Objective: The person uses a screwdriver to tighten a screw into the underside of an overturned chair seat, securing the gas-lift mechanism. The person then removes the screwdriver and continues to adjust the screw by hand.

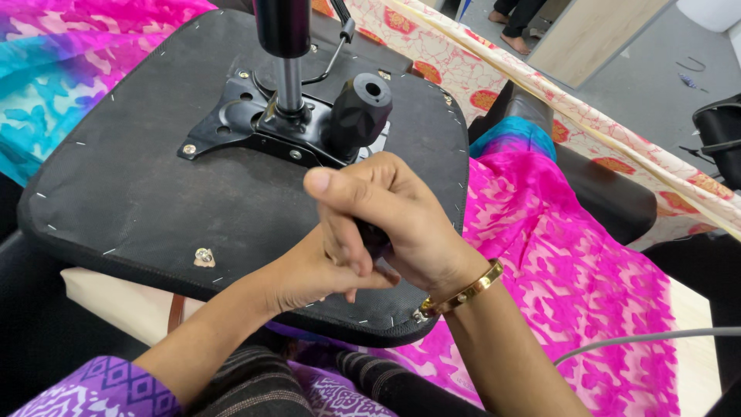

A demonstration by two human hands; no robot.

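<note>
Dark tool handle point(376, 235) is clamped in right hand point(394, 224), fingers curled tight, over near right edge of upturned black seat base point(131, 193). Left hand point(316, 270) is pressed against it, fingers folded, grip unclear. Tool tip hidden. Black knob point(359, 112) just beyond. Pink fabric point(571, 270) right.

both hands meet near the middle. right hand point(394, 220) is curled into a fist, thumb sticking up and left. left hand point(312, 270) tucks under it, fingers touching, forearms coming from the near edge.
</note>
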